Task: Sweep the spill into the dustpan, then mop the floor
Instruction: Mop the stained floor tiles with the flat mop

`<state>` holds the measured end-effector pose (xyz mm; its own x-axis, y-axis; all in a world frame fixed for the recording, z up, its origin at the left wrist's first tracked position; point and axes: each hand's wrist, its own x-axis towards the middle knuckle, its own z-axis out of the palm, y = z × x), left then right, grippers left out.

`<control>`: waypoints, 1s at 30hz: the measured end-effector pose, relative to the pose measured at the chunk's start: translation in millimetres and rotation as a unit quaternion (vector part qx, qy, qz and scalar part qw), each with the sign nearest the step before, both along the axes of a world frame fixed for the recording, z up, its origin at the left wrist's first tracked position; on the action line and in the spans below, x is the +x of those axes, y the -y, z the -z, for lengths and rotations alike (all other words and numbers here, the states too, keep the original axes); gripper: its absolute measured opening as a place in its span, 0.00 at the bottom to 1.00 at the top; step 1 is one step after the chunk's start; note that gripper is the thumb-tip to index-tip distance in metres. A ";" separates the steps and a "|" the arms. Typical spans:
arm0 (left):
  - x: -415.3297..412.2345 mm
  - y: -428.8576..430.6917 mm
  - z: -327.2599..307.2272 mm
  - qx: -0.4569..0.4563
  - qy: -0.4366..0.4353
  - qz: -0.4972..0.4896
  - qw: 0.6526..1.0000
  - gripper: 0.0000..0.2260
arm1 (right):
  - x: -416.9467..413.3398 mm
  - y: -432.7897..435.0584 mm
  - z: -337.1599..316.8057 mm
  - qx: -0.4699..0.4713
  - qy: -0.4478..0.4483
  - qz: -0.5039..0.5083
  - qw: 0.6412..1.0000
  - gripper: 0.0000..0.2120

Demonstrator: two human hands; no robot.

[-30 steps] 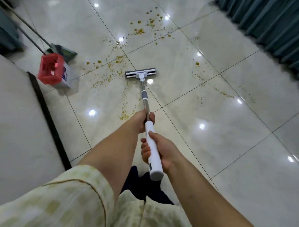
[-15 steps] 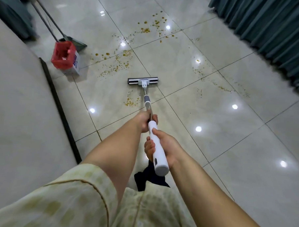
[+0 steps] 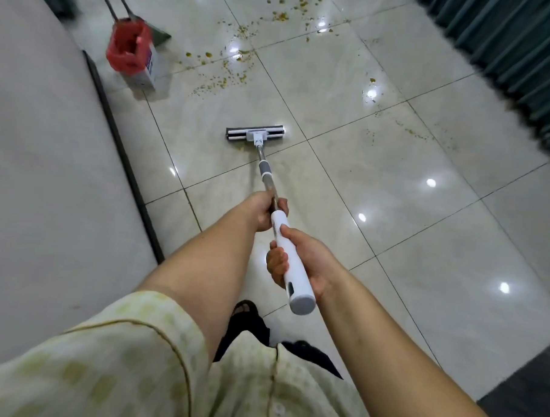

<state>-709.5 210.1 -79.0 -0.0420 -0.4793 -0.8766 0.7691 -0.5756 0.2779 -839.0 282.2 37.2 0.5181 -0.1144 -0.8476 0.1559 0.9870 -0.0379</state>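
1. Gripping the mop (image 3: 255, 134) with both hands, the person stood over a glossy tiled floor (image 3: 392, 229). The mop's flat head lay on the tiles at the centre of the frame.
2. The left hand (image 3: 262, 212) was wrapped round the metal shaft just above the white grip. The right hand (image 3: 300, 260), lower in the frame, was clenched round the white grip itself, fingers curled under it and thumb on top.
3. The spill (image 3: 224, 80) of yellowish crumbs lay scattered on the floor. One trail ran through the upper middle of the frame beyond the mop head, a thicker patch sat at the top edge, and a thin line lay toward the right, near the dark curtain (image 3: 511, 45).
4. Judged from that, the sweeping looked unfinished, since the crumbs lay loose rather than gathered, though the mop was already in hand. Most of both steps seemed left to do.
5. A dustpan (image 3: 160, 33) stood in the upper left of the frame, mostly hidden behind a box (image 3: 147, 73), with long handles running off the top edge. Whether anything lay in it could not be told.
6. The box, lined with a red bag (image 3: 129, 49), stood near the wall (image 3: 33, 166), with crumbs close by. Only crumpled red lining showed inside, so its contents could not be made out.
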 end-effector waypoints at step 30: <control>-107.8 -14.7 33.1 0.010 -0.034 -0.081 0.996 0.16 | -117.4 -13.3 8.5 -0.060 -0.030 -0.113 0.991 0.06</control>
<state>-817.3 224.8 -112.1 -0.0244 -0.4675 -0.8837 0.8685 -0.4477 0.2128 -956.4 295.5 28.7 0.4905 -0.1038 -0.8653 -0.0749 0.9842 -0.1606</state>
